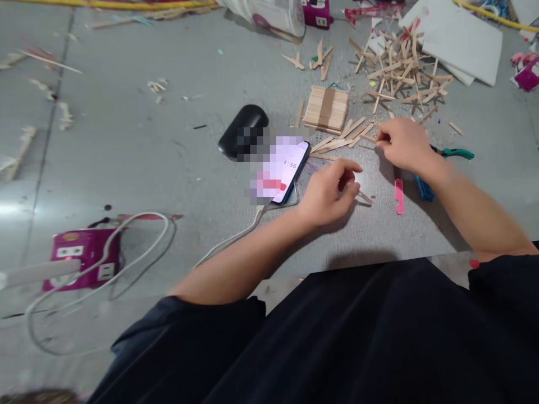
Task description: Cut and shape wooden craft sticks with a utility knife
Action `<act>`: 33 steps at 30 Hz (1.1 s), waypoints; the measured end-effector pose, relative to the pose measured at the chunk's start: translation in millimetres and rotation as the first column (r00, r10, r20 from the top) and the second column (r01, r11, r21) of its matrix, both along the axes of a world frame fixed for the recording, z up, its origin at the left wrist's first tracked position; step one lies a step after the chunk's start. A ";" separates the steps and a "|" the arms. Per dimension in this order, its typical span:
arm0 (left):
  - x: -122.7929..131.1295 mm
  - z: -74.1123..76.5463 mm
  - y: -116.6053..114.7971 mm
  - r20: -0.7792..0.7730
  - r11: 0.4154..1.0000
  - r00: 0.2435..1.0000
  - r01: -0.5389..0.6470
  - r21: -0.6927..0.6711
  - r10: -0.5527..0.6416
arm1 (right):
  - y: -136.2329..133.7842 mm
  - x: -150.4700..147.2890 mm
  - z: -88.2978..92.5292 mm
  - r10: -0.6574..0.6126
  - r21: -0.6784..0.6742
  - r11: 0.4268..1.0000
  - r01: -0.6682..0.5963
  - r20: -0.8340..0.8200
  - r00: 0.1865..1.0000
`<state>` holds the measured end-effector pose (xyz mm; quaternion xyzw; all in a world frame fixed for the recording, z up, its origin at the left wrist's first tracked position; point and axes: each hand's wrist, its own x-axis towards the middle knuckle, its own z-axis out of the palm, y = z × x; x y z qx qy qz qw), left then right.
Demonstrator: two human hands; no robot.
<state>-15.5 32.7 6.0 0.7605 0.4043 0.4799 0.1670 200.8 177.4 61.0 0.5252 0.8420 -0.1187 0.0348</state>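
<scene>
My left hand point(328, 192) is closed over the table, index finger reaching forward. A short wooden craft stick point(365, 198) pokes out past its thumb. Farther forward, my right hand point(403, 142) pinches with its fingertips at the end of another craft stick point(369, 138), beside loose craft sticks point(332, 144) lying fanned out. Behind these sits a neat stack of craft sticks point(326, 108) with one stick across it. A pink folding knife-like piece point(399, 196) lies below my right hand. Pliers with teal handles point(458, 152) are partly hidden by my right wrist.
A lit phone point(288, 168) on a white cable lies left of my left hand, near a black case point(245, 130). A messy pile of stick pieces point(400, 73) and white sheets point(463, 45) are at the back right. A purple socket block point(86, 258) stands at the left.
</scene>
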 end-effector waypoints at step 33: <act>23.6 -6.1 -15.4 -0.351 0.964 0.935 -0.040 -0.264 -0.057 | -98.6 59.3 -27.3 0.178 -0.147 0.954 -0.260 -0.418 0.891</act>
